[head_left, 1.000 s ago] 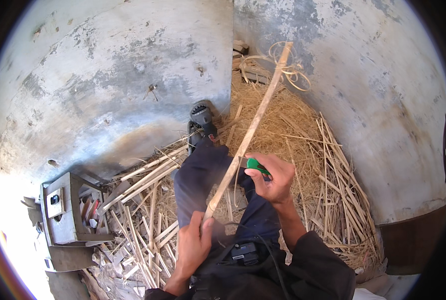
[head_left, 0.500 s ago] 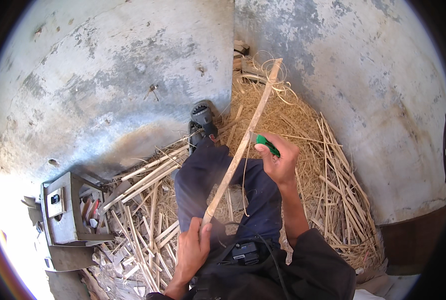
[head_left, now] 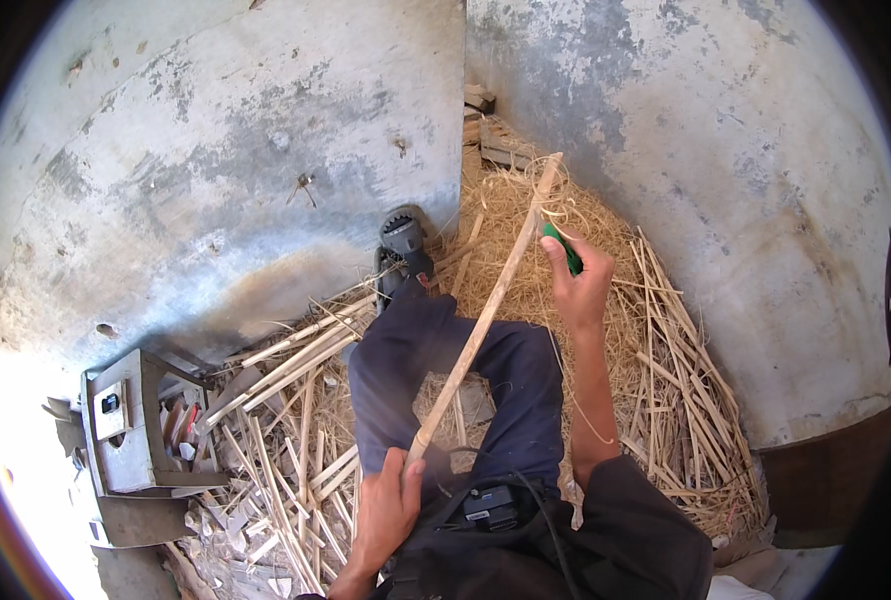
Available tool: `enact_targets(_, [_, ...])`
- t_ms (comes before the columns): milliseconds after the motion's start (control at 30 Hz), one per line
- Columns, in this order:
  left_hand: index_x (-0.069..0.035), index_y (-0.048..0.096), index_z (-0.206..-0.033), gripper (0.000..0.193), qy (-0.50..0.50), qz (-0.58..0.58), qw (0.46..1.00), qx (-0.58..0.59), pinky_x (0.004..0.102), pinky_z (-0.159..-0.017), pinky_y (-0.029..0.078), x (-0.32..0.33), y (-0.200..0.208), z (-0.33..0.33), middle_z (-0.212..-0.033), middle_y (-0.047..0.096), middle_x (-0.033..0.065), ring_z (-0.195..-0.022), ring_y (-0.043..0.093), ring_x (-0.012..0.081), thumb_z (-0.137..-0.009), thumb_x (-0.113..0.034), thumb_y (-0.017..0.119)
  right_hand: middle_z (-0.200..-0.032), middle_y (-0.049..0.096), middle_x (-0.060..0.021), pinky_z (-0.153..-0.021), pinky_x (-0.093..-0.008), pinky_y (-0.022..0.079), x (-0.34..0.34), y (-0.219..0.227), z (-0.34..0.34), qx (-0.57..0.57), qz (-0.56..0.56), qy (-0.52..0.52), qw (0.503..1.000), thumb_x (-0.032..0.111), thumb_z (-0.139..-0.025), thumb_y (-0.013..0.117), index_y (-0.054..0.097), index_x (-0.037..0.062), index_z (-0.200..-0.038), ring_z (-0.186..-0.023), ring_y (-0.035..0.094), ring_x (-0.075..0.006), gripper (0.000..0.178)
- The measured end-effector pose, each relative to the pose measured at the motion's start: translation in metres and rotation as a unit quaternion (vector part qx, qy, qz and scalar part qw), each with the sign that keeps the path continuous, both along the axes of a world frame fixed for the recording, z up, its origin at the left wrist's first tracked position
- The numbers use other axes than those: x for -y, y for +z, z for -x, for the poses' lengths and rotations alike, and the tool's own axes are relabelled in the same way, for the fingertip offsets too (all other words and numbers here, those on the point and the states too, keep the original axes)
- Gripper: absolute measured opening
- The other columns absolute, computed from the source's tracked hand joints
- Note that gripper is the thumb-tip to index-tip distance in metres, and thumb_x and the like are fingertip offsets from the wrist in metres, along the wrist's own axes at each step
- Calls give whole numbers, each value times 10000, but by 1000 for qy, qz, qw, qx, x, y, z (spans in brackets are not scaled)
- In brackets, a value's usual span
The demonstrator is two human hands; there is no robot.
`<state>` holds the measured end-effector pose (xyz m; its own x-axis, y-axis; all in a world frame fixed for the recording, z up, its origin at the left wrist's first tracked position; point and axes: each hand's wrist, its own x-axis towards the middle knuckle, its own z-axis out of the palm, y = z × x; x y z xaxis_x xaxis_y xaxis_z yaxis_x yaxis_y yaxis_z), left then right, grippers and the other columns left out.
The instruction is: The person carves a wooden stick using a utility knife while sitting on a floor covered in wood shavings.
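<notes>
A long, pale bamboo strip (head_left: 486, 318) slants up and away over my lap. My left hand (head_left: 386, 508) is closed around its near end, close to my waist. In my right hand (head_left: 586, 282) is a green-handled utility knife (head_left: 564, 250), its front end against or very near the strip's right edge, toward the far end. Its blade cannot be made out now. Thin curled shavings (head_left: 558, 208) hang about the strip's far end, beside the knife. A long thin sliver (head_left: 588, 420) dangles by my right forearm.
Straw-like shavings (head_left: 506, 215) fill the corner between two weathered walls. Split bamboo sticks lie in a left pile (head_left: 311, 450) and a right pile (head_left: 681, 390). A wooden stool (head_left: 136, 450) stands at left. A black-and-grey object (head_left: 403, 240) is beyond my knee.
My right hand and the knife have moved up along the strip, away from me. The strip's far end has dipped slightly nearer. My left hand still holds the near end, almost unmoved.
</notes>
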<state>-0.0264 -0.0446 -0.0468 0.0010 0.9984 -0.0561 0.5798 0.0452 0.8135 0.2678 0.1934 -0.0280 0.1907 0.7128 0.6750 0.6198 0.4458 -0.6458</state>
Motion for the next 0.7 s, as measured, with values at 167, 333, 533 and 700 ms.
enact_targets(167, [-45, 558, -1074, 186, 0, 19, 1000, 3, 563, -598, 469, 1, 2, -1, -737, 639, 280, -718, 647, 539, -1099, -224, 600, -673, 672, -94, -555, -328, 430, -13, -5, -2, 11, -9, -1, 1000, 311, -1004, 785, 818, -2, -1104, -571, 581, -165, 330])
enact_targets(333, [-24, 536, -975, 270, 6, 16, 1000, 7, 525, -589, 442, 2, -2, -1, -683, 601, 228, -644, 630, 472, -1126, -246, 563, -702, 696, -75, -552, -332, 412, -20, -10, -4, 10, -22, -15, 1000, 270, -1010, 775, 823, -3, -1065, -580, 580, -157, 283])
enact_targets(533, [-33, 550, -1020, 209, -21, 39, 998, 39, 539, -604, 450, -7, -8, 9, -711, 603, 261, -713, 615, 531, -1123, -215, 549, -667, 389, 60, -479, -249, 270, -23, -5, -18, -346, 262, 303, 849, 436, -1142, 545, 694, 26, -1067, -529, 299, -41, 442])
enact_targets(700, [-30, 545, -975, 330, -72, 69, 992, 79, 454, -604, 443, -12, -18, 9, -680, 553, 156, -635, 562, 361, -1169, -276, 444, -676, 369, 54, -450, -220, 275, -33, -25, -36, -468, 281, 502, 671, 518, -1152, 460, 630, 53, -1067, -502, 316, -44, 503])
